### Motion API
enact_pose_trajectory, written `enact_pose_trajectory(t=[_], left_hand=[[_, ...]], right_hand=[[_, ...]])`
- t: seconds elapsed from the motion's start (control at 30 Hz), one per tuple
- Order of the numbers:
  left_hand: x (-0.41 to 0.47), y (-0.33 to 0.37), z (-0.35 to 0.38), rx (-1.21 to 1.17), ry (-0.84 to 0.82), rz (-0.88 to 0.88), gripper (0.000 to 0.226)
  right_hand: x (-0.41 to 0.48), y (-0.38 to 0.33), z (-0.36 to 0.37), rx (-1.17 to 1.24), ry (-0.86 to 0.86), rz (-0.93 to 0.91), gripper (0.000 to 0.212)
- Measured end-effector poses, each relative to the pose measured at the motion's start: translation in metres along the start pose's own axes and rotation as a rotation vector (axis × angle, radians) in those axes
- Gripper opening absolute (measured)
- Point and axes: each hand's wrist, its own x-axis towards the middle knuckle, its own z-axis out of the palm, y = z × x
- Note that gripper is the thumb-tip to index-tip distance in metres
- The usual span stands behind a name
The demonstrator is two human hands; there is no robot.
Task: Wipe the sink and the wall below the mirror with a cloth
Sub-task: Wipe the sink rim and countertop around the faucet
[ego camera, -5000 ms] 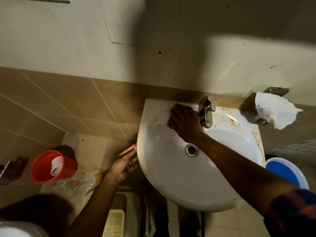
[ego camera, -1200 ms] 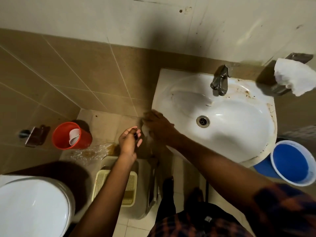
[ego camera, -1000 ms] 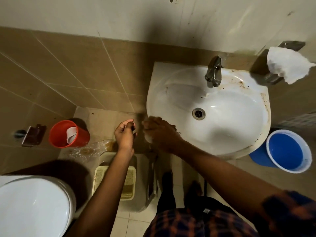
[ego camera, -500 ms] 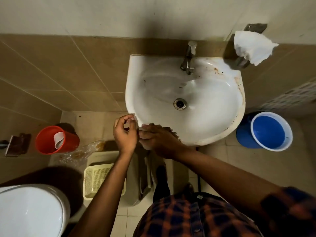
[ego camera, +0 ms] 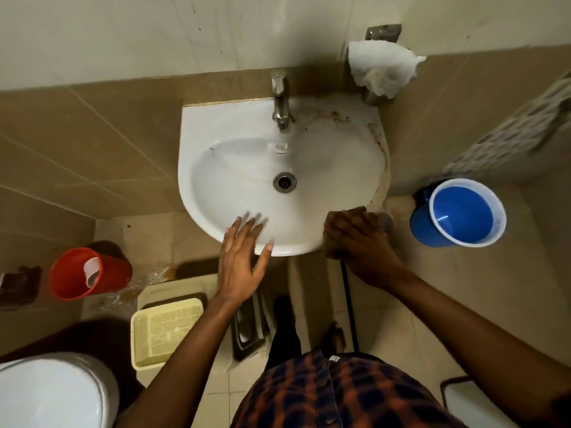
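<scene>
A white sink [ego camera: 234,168] hangs on the tiled wall [ego camera: 92,143], with brown stains along its right rim and back. A metal tap [ego camera: 280,103] stands at the back. My right hand [ego camera: 358,242] presses a brown cloth [ego camera: 330,251] against the sink's front right rim; the hand hides most of the cloth. My left hand [ego camera: 241,257] lies flat with fingers spread over the front rim, holding nothing. No mirror is in view.
White paper [ego camera: 381,67] hangs on a holder right of the tap. A blue bucket [ego camera: 460,213] stands on the floor at right, a red bucket [ego camera: 86,271] at left. A cream basket [ego camera: 165,330] and a white toilet [ego camera: 52,393] sit at lower left.
My right hand has slid with the cloth from the sink's front left rim to its front right rim. My left hand has opened and moved onto the front rim. The view has swung left.
</scene>
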Motion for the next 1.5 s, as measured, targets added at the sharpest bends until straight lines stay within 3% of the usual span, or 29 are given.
enact_pose_trajectory(t=[0.17,0.3,0.43,0.57,0.7,0.8,1.0,1.13,1.27,1.4,1.5], left_hand=[[-0.013,0.004,0.005,0.202,-0.210,0.088,0.067],[-0.024,0.007,0.020,0.390,-0.341,0.187,0.076],[-0.027,0.009,0.022,0.464,-0.377,0.178,0.082],[-0.027,0.014,0.023,0.479,-0.374,0.152,0.084],[-0.028,0.021,0.026,0.465,-0.372,0.104,0.085],[-0.030,0.025,0.026,0.451,-0.369,0.077,0.086],[-0.014,0.054,0.037,0.449,-0.402,0.105,0.079],[0.020,0.089,0.061,0.410,-0.408,0.171,0.075],[0.052,0.110,0.087,0.379,-0.464,0.257,0.074],[0.065,0.114,0.100,0.378,-0.505,0.268,0.076],[0.068,0.115,0.100,0.399,-0.523,0.323,0.080]], right_hand=[[0.009,-0.073,0.020,0.098,-0.001,0.022,0.055],[0.000,-0.020,0.003,0.081,-0.005,-0.041,0.044],[-0.013,0.059,-0.017,0.280,0.029,0.257,0.061],[-0.003,0.021,-0.015,0.360,0.137,0.268,0.040],[-0.009,-0.033,0.008,0.425,0.185,0.342,0.054],[-0.002,-0.007,0.001,0.422,0.164,0.310,0.047],[0.051,0.089,-0.024,0.365,0.153,0.525,0.055],[0.040,0.051,-0.004,0.428,0.245,0.650,0.061],[0.031,0.040,-0.007,0.457,0.295,0.597,0.053],[0.087,0.121,-0.019,0.369,0.147,0.498,0.060],[0.117,0.154,-0.060,0.491,-0.039,0.539,0.047]])
